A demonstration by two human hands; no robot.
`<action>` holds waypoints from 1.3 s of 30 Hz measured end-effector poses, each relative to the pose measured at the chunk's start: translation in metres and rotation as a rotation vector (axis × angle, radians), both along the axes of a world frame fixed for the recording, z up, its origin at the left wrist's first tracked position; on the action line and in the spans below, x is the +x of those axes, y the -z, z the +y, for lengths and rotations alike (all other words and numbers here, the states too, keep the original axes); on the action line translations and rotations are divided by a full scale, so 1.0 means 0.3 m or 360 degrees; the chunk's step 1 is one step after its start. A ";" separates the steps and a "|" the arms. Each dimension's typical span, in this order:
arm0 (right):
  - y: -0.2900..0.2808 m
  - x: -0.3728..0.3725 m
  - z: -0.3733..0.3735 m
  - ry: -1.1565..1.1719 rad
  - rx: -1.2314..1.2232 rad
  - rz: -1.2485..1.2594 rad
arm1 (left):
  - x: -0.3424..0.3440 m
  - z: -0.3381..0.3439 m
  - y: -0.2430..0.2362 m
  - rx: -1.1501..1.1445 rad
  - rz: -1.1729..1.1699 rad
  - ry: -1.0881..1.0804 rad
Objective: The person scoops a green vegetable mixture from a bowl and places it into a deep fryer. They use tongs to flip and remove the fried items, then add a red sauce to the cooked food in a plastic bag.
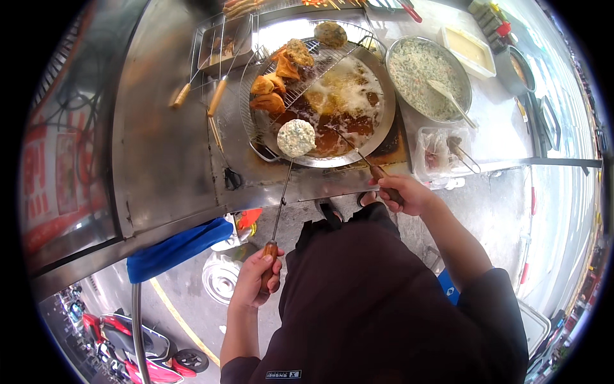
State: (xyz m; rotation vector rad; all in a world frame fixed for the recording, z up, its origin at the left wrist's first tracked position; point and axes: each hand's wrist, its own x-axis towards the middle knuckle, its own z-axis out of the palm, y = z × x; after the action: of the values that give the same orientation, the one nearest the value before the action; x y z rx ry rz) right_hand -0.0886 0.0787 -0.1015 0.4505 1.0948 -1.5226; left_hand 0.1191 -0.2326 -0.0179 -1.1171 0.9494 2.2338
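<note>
My left hand (259, 276) is closed around the wooden handle of a long metal ladle (279, 214). Its round head carries a pale, speckled batter patty (296, 138) at the near left side of the frying pan. The wooden grip of a thin metal skewer-like tool (387, 185) is in my right hand (405, 194); the tool's tip reaches into the bubbling oil (342, 96). Foam hides whatever its end touches. Golden fried pieces (268, 93) and browned patties (330, 34) rest on the wire rack (256, 125) over the pan's left and far side.
Right of the pan stands a bowl of chopped-vegetable batter (427, 75) with a spatula (451, 101). Beyond it is a white tub (469, 51). A plastic container (437, 150) sits near the counter's front edge. Wooden-handled tools (218, 96) lean at left; a blue cloth (179, 248) hangs below.
</note>
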 end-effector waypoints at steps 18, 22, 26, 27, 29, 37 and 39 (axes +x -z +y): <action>-0.187 0.124 0.092 -0.0266 0.0476 0.0387 | -0.205 0.022 0.241 -0.0084 0.0247 0.0025; -0.189 0.129 0.090 -0.0224 0.0491 0.0393 | -0.261 0.011 0.296 -0.0058 0.0270 -0.0009; -0.187 0.135 0.070 -0.0191 0.0483 0.0411 | -0.334 0.008 0.336 -0.0098 0.0286 -0.0022; -0.185 0.137 0.063 -0.0175 0.0489 0.0413 | -0.353 0.008 0.348 -0.0122 0.0289 -0.0017; -0.176 0.144 0.042 -0.0124 0.0514 0.0407 | -0.388 0.008 0.375 -0.0166 0.0295 0.0001; -0.154 0.150 -0.030 0.0045 0.0456 0.0315 | -0.472 0.009 0.446 -0.0291 0.0120 0.0071; -0.127 0.151 -0.066 0.0056 0.0445 0.0265 | -0.478 0.009 0.468 -0.0377 0.0077 0.0086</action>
State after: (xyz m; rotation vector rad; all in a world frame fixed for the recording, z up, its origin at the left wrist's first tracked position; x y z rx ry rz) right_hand -0.0434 0.0590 -0.0633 0.5428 1.4461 -1.4626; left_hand -0.0242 -0.2300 -0.1584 -1.1262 1.2757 2.1552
